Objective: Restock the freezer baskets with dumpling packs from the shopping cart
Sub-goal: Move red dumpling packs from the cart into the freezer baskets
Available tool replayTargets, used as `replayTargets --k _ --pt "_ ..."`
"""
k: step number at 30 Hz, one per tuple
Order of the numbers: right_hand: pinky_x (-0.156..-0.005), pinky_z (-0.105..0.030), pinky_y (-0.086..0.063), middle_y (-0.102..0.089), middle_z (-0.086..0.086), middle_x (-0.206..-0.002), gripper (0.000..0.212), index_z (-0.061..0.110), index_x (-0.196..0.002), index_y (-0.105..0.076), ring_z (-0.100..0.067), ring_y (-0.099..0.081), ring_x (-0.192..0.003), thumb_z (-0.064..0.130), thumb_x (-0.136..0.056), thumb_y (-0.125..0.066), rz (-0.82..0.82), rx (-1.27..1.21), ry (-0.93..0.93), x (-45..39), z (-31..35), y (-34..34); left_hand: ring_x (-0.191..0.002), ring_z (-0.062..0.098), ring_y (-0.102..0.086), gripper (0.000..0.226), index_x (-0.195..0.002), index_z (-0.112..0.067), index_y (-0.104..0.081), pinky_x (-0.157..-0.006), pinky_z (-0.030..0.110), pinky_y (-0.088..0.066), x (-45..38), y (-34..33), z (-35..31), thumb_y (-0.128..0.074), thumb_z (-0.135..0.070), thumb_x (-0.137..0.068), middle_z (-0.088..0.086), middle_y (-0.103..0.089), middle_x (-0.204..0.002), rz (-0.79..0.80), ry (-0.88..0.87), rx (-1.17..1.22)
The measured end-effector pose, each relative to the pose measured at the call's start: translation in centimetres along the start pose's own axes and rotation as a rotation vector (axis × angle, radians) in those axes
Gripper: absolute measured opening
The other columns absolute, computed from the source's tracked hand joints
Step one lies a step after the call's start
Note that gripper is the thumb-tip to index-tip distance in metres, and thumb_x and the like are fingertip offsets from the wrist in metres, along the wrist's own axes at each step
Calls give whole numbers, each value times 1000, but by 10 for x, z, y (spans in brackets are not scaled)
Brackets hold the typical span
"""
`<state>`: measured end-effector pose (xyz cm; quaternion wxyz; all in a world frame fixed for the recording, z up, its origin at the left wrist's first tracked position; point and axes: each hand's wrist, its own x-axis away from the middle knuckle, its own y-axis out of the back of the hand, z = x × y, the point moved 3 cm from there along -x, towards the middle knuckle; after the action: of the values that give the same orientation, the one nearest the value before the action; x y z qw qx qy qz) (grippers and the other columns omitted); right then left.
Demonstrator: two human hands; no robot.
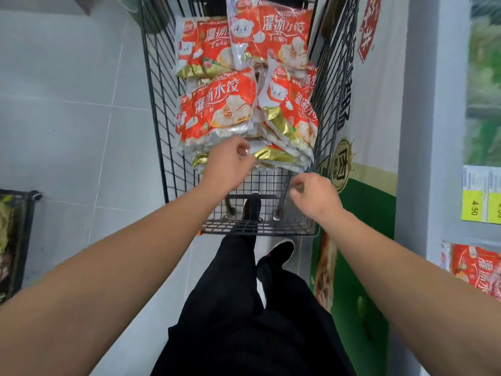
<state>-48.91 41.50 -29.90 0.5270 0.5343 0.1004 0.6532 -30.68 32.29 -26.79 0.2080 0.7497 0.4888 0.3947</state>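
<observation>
Several red and white dumpling packs lie piled in the black wire shopping cart ahead of me. My left hand is at the near edge of the pile, its fingers loosely curled just over a gold-edged pack, with nothing plainly held. My right hand hovers over the near right part of the cart, fingers loosely curled and holding nothing. Another dumpling pack of the same kind lies in the freezer at the right edge.
The freezer's green and white printed side runs close along the cart's right. Yellow price labels sit on its rim. A black wire rack stands at the far left on the grey tiled floor. My legs and shoes are below the cart.
</observation>
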Motion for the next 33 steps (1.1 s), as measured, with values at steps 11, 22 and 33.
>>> replayTargets --k 11,22,33 --pt "-100 -39 -48 -61 -7 -127 34 14 -125 -63 -24 -59 -113 24 -93 -58 -141 -223 -135 -82 21 53 -69 29 -52 28 -69 -10 -49 -46 30 -27 -158 2 -61 -57 -22 -93 3 -45 -64 145 17 -281" --pt "-98 -30 -40 -57 15 -112 30 24 -125 -52 -6 -56 -100 39 -100 -44 -127 -975 -525 -133 53 56 -103 24 -72 23 -112 -12 -66 -89 39 -56 -122 79 30 -57 1 -95 9 -75 -110 307 354 842" --pt "-72 -34 -57 -73 -1 -92 17 16 -106 -64 -18 -70 -79 29 -96 -57 34 -1236 -682 -152 67 43 -104 23 -71 40 -115 -15 -68 -93 47 -57 -128 87 79 -63 7 -82 4 -74 -112 290 436 560"
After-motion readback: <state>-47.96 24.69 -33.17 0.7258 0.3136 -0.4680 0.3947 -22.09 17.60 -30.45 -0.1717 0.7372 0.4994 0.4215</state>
